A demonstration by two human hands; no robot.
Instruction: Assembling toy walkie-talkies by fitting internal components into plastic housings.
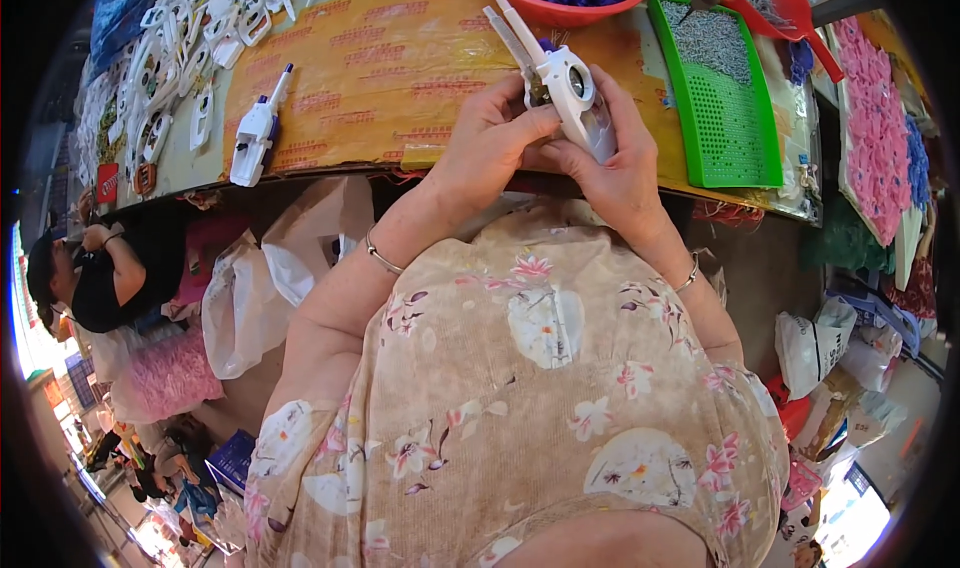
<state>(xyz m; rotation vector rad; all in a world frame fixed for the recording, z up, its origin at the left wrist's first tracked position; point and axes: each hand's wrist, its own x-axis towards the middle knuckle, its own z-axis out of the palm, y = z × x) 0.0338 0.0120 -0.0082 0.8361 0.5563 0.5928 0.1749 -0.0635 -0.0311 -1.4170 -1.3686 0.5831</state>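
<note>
Between my hands, over the table's near edge, is a white plastic toy body (pixel 571 86) with a round ring on its face and two long prongs pointing away to the left. My left hand (pixel 490 133) grips its left side, the thumb laid across the lower part. My right hand (pixel 622 158) wraps its right side, with the thumb under it. A bit of dark purple shows behind the ring; the inside is mostly hidden. Farther left on the table lies a similar white and purple toy piece (pixel 257 138) with a pointed tip.
A green tray (pixel 770 158) holding small metal screws sits to the right. Behind it are a red bowl (pixel 560 6) of purple parts and a red scoop (pixel 790 13). White plastic parts (pixel 160 68) pile up at the left. Pink pieces (pixel 868 128) lie far right. Another person (pixel 110 268) sits at left.
</note>
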